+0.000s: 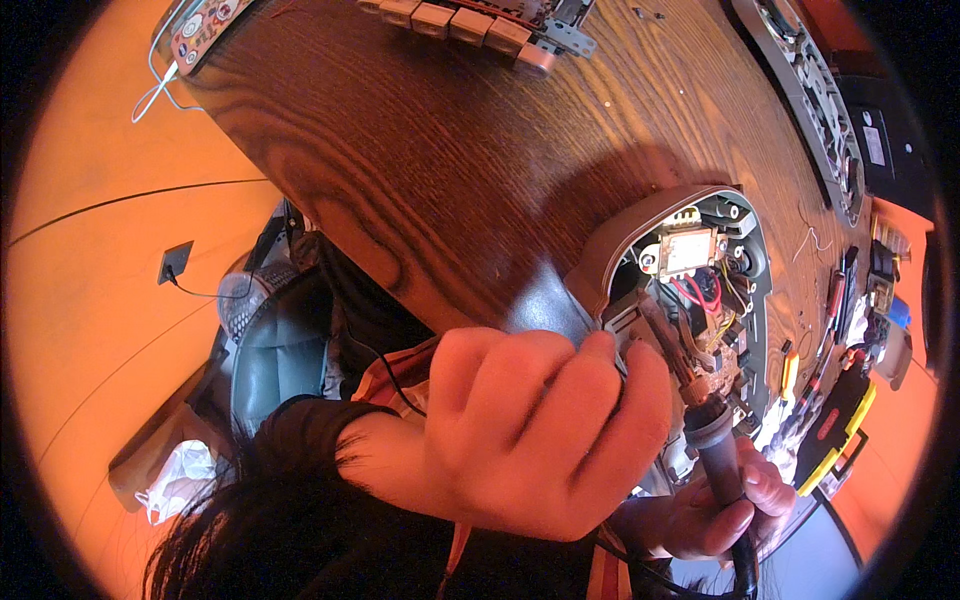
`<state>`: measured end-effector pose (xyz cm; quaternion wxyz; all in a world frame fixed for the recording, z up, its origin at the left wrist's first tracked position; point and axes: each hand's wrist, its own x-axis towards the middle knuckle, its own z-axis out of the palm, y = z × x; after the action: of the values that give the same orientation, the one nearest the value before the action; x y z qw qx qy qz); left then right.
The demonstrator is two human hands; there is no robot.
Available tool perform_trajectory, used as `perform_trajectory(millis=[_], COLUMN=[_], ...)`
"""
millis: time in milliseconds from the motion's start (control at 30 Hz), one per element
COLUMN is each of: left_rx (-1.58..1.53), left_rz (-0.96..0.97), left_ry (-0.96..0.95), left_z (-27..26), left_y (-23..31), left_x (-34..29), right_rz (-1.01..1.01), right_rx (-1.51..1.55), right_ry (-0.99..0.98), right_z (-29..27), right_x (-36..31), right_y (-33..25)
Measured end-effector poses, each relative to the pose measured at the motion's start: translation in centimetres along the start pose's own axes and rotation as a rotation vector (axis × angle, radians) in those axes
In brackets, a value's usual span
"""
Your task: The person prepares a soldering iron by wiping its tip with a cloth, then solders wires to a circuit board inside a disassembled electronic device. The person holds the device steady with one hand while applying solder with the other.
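Note:
My right hand [720,515], low on the right, wraps round the dark handle of a soldering iron [715,455]. The iron slants up and to the left, its metal tip end inside an open grey plastic housing [615,225]. Within that housing are a bright metal-framed module [688,252], red wires [703,290] and a circuit board partly hidden by the iron. My left hand [555,430] is closed in a pinch at the housing's near left edge. Whatever lies between its fingertips is too small or too hidden to make out.
Across the wooden table [420,150], a part with a row of metal blocks [470,28] lies at the far edge. Another long grey shell [805,95], slim tools and a yellow-and-black case [838,428] line the right. A teal chair [282,345] stands left.

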<state>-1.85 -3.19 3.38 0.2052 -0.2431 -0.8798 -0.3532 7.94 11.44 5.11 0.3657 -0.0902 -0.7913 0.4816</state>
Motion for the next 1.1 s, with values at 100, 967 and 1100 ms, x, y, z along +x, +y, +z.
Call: perform_trajectory(millis=[100,967,1100], left_rx=[0.001,0.056,0.053], left_rz=[0.019,0.064,0.084], left_ry=[0.01,-0.003,-0.052], left_z=[0.2,0.9,0.6], left_y=[-0.1,-0.3,-0.1], left_x=[-0.1,-0.2,-0.3], right_rz=[-0.001,0.057,0.201], right_rx=[-0.022,-0.107,-0.041], right_ry=[-0.02,0.035,-0.033], right_z=[-0.2,1.2,1.1], right_x=[0.1,0.1,0.2], right_y=[-0.1,-0.4,-1.0])
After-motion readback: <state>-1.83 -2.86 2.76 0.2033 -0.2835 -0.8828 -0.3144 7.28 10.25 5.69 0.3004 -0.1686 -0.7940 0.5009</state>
